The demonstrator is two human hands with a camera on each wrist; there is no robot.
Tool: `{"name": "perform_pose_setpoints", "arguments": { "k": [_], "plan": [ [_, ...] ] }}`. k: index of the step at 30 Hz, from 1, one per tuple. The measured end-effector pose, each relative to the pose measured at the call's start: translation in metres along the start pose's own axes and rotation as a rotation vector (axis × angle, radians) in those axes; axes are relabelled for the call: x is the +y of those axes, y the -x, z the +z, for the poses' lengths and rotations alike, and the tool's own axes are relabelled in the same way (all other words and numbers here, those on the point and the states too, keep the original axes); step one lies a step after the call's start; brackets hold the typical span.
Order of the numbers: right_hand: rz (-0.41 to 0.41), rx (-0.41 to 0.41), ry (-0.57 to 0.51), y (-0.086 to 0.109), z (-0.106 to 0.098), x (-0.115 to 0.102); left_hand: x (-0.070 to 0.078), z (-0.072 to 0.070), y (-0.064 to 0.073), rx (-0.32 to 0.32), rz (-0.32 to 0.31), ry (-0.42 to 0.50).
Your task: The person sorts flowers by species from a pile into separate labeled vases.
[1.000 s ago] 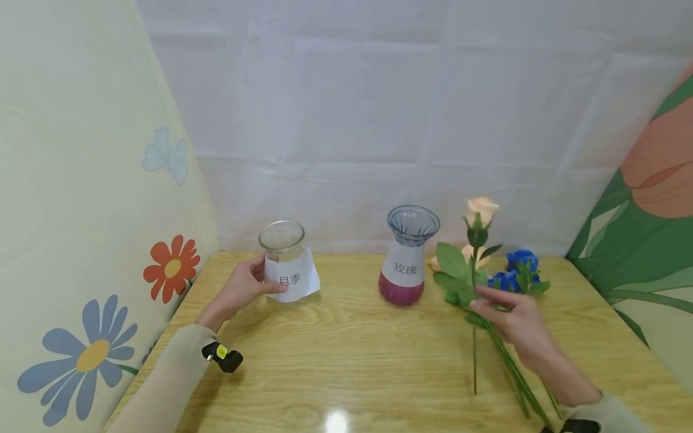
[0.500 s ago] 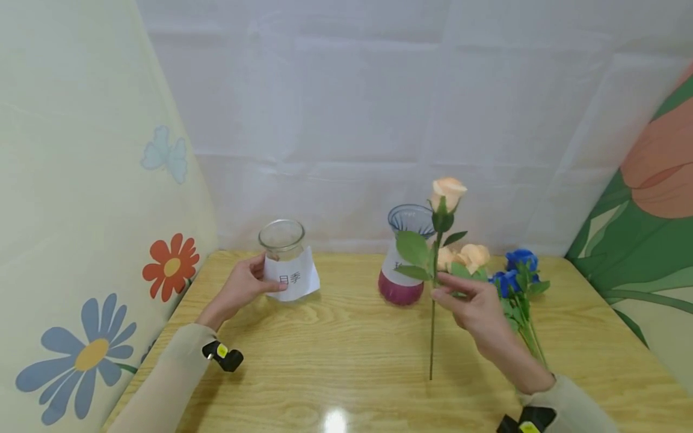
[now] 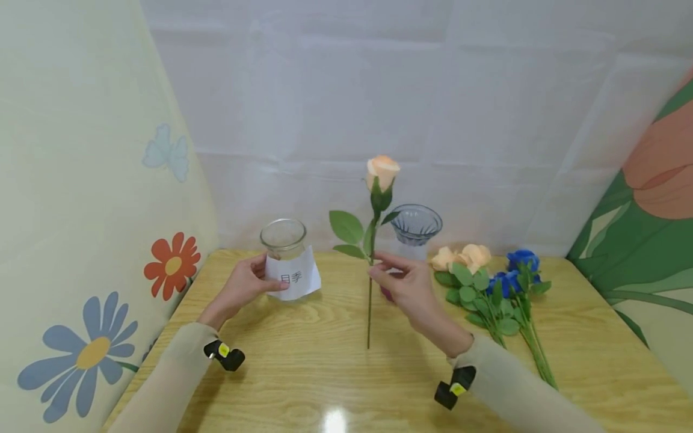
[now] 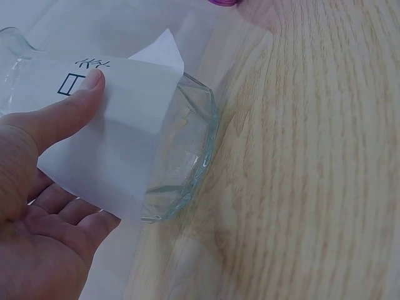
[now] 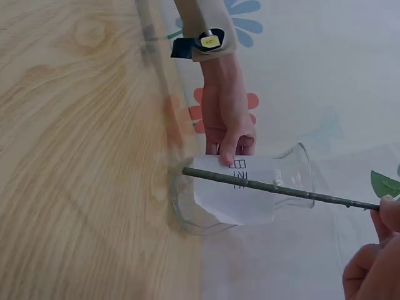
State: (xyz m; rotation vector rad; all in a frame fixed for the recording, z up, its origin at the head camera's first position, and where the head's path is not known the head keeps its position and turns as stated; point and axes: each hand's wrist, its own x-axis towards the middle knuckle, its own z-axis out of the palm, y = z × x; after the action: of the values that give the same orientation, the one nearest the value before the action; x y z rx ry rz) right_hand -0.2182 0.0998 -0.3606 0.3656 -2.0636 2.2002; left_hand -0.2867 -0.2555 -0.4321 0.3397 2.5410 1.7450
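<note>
My left hand [image 3: 246, 282] grips a clear glass vase [image 3: 283, 236] on the table's left side, thumb over its white paper label [image 4: 119, 119] with black characters. In the left wrist view the other fingers curl behind the paper and the faceted glass base shows below it. My right hand [image 3: 408, 285] pinches the stem of a peach rose [image 3: 382, 174] between thumb and fingertips. The rose stands upright, its green leaves just under the bloom and the bare stem hanging down. In the right wrist view the stem [image 5: 275, 187] crosses in front of the vase.
Behind my right hand stands a blue-grey glass vase [image 3: 415, 224] with a purplish-red bottom, partly hidden. Peach roses [image 3: 473, 257] and blue roses [image 3: 523, 261] lie at the right of the wooden table [image 3: 303, 373]. A white cloth [image 3: 335, 108] hangs behind.
My right hand has carried the peach rose up and leftwards from the other flowers, past the front of the blue-grey vase. My left hand has stayed on the clear vase.
</note>
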Motion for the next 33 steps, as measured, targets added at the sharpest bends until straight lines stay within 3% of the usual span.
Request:
{"name": "perform_pose_setpoints", "arguments": {
  "k": [9,18,26,33],
  "plan": [
    [-0.121,0.055,0.064,-0.041,0.05,-0.008,-0.001,0.0,0.001,-0.004,0.004,0.012],
    [-0.231,0.132,0.01,-0.079,0.089,-0.032,0.0,0.0,0.001,0.005,-0.004,-0.001],
    [-0.266,0.195,-0.074,-0.105,0.111,-0.054,0.0,0.001,0.001,0.006,-0.011,0.018],
    [-0.322,0.223,-0.071,-0.122,0.122,-0.065,-0.002,0.001,-0.001,0.003,-0.01,0.025]
  ]
}}
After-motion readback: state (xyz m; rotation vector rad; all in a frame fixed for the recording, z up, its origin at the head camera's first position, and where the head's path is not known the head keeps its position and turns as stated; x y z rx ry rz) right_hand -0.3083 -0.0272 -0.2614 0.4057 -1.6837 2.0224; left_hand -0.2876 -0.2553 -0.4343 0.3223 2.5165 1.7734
